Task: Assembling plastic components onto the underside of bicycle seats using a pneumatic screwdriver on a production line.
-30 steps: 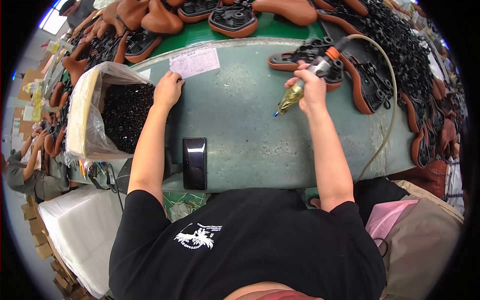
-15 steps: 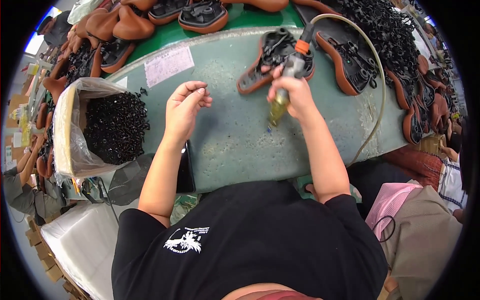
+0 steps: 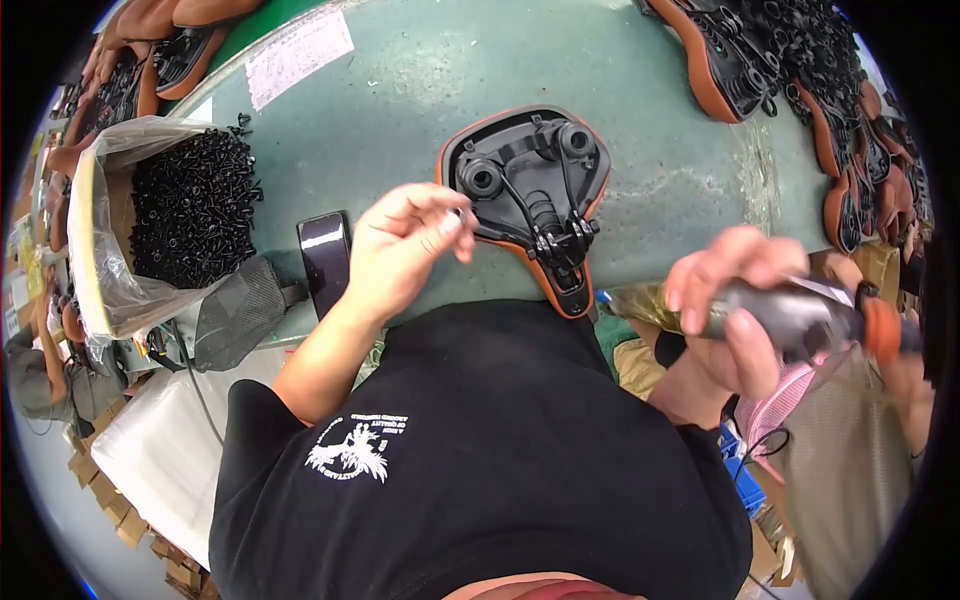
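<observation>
A brown-edged bicycle saddle [image 3: 522, 190] lies upside down on the green table, its black underside and metal rails showing and its narrow nose toward me. My left hand [image 3: 405, 250] is beside the saddle's left edge, thumb and fingers pinched together. A tiny dark thing seems to show at the fingertips, too small to name. My right hand [image 3: 735, 310] is wrapped round a power screwdriver [image 3: 790, 318] with a yellowish clear front sleeve and an orange ring. Held out to the right of the saddle, the tool lies nearly level, its blue tip close to the saddle's nose.
At the left stands a plastic-lined box [image 3: 90, 240] full of black screws. A dark phone [image 3: 325, 262] and a black mesh pouch [image 3: 240, 312] lie between it and me. More upturned saddles [image 3: 705, 60] and a heap of black parts [image 3: 815, 50] fill the far right. Another person sits close on my right.
The saddle now lies nearer me, nose toward my body. My right hand has swung right and toward me with the screwdriver. The left hand has moved beside the saddle, still pinched.
</observation>
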A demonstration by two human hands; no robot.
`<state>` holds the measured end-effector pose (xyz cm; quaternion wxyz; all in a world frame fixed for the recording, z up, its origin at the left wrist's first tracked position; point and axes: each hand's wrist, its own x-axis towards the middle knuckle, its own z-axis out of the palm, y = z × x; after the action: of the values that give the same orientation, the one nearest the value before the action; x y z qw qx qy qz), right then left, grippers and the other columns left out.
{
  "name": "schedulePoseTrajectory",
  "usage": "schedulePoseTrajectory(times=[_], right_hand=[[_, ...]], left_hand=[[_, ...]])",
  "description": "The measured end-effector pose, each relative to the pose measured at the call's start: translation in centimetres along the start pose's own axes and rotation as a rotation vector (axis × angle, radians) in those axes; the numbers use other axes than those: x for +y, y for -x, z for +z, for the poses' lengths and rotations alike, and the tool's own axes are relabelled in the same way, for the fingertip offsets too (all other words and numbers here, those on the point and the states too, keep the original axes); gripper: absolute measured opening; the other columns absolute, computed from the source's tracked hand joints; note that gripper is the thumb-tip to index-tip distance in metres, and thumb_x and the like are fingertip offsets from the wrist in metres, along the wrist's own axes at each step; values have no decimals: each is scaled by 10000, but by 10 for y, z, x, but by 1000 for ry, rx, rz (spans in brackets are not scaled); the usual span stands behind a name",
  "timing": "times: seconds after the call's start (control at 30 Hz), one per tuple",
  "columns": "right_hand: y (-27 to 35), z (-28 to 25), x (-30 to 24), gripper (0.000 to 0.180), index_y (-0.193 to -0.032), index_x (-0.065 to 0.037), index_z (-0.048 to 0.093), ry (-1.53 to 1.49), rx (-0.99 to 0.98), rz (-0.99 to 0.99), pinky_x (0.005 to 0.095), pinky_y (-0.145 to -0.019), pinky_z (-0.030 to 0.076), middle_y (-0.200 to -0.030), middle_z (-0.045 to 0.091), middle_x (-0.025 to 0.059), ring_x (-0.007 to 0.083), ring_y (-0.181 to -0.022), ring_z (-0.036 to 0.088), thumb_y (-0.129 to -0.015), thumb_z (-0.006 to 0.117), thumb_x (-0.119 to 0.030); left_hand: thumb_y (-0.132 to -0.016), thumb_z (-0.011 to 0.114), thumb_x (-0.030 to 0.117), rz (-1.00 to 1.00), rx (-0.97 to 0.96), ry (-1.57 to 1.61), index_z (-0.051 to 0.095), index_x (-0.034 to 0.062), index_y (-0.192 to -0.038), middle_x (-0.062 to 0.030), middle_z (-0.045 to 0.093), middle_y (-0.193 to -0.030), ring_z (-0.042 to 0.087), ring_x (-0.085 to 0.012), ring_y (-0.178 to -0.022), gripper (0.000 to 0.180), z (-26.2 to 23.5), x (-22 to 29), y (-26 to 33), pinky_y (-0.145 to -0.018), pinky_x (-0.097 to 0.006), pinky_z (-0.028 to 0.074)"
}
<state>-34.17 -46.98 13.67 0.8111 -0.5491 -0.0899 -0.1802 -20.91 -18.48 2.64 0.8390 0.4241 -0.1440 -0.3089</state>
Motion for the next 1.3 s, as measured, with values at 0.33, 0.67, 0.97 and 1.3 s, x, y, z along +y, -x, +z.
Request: schedulePoseTrajectory(times=[0.33,0.67,0.97,1.3], right_hand=[[-33,50,10,332,-1238,-111,449,-27,-331,-257,401,-725,571,-1084,550,87,191,-716,660,-956,613,-51],[-46,42,24,460,-1314,-110,467,-95,-497,-332,526,-886,575,-1247,587,209,365,-975,715,-969,767,-165],[-48,33,10,381,-1345,-114,458,212,-428,-366,426,-721,538,-1175,558,149,188,-721,627,-980,548,-54],[-67,55,59,326,-1304,-125,505,235,-418,-216,492,-790,550,-1108,589,185,243,-757,641,-996,588,-58]], left_hand=[[-947,718,-89,10,-153,174,730,-72,-1185,-174,680,-1166,741,-240,-872,239,40,-13,11,-751,-334,624],[-1094,587,117,-181,-163,191,719,-90,-1136,-162,700,-1073,721,-232,-736,250,47,-1,10,-654,-332,588],[-710,898,149,655,94,-1389,615,11,-1375,-177,672,-1208,643,-374,-1135,735,14,1,-33,-991,-447,519],[-683,875,137,646,352,-1317,657,70,-1156,-130,726,-1110,688,-356,-1103,525,1,-33,-45,-920,-434,578]])
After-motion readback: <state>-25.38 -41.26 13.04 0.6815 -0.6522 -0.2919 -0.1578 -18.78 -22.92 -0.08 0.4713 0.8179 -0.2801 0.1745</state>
